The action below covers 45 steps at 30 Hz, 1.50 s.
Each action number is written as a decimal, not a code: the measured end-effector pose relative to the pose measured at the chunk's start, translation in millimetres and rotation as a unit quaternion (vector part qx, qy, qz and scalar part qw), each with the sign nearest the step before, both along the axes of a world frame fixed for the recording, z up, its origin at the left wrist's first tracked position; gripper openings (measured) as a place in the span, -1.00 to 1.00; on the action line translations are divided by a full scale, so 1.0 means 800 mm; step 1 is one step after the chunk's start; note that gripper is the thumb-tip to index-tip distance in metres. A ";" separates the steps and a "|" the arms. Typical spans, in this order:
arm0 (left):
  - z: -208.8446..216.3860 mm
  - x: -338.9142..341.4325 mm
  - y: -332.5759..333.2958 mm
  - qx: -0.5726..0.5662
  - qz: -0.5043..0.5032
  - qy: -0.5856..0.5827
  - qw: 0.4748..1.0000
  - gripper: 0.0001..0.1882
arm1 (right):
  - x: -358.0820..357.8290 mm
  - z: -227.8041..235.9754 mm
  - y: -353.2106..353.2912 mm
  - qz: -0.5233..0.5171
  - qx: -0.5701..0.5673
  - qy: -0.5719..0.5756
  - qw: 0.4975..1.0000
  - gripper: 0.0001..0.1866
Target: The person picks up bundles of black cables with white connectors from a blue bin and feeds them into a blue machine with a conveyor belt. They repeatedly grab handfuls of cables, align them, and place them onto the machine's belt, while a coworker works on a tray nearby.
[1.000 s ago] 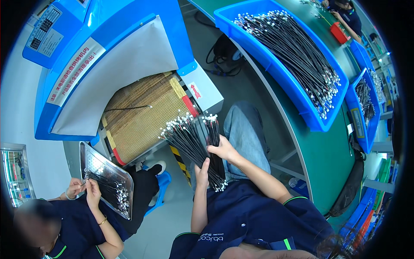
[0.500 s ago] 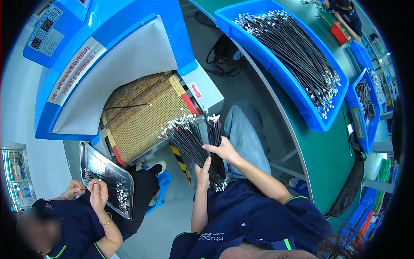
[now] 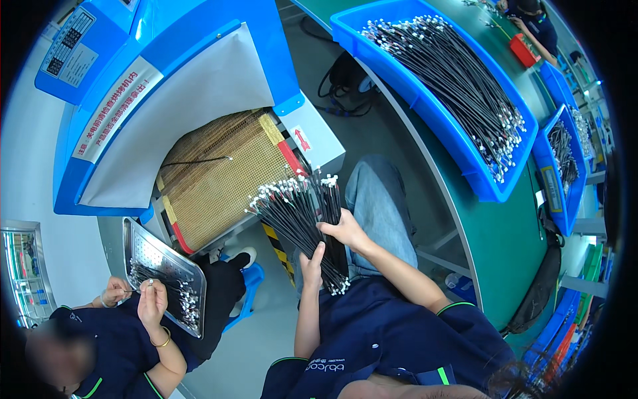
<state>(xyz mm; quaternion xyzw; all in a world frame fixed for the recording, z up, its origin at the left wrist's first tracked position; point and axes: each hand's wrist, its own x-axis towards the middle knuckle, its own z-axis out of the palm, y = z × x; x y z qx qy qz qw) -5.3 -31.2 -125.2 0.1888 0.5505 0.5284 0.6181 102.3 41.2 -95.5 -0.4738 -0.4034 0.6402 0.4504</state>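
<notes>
A thick bundle of black cables (image 3: 284, 216) with white connectors at both ends fans out in front of my lap. My left hand (image 3: 312, 266) is closed around its lower part, thumb pointing up. My right hand (image 3: 344, 231) grips a smaller upright bunch of the same cables (image 3: 329, 193), pressed against the right side of the bundle. Below the hands the two groups run together, and their lower connectors meet near my shirt. One single black cable (image 3: 196, 161) lies on the tan mesh conveyor belt (image 3: 226, 193) beyond the bundle.
A blue machine (image 3: 179, 60) stands over the belt. At right, a green table (image 3: 485, 233) bears a blue bin (image 3: 415, 100) full of cables. A co-worker at lower left handles cables with both hands (image 3: 153, 302) over a perforated metal tray (image 3: 136, 239); a blue stool (image 3: 249, 286) is close by.
The smaller bunch in my right hand has come closer to the larger bundle, narrowing the gap between their tops. The belt's single cable has shifted slightly toward the machine.
</notes>
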 end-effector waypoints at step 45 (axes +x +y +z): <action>-0.002 0.000 0.001 0.013 -0.008 -0.011 1.000 -0.63 | 0.004 0.006 0.001 0.018 -0.046 0.008 0.999 -0.84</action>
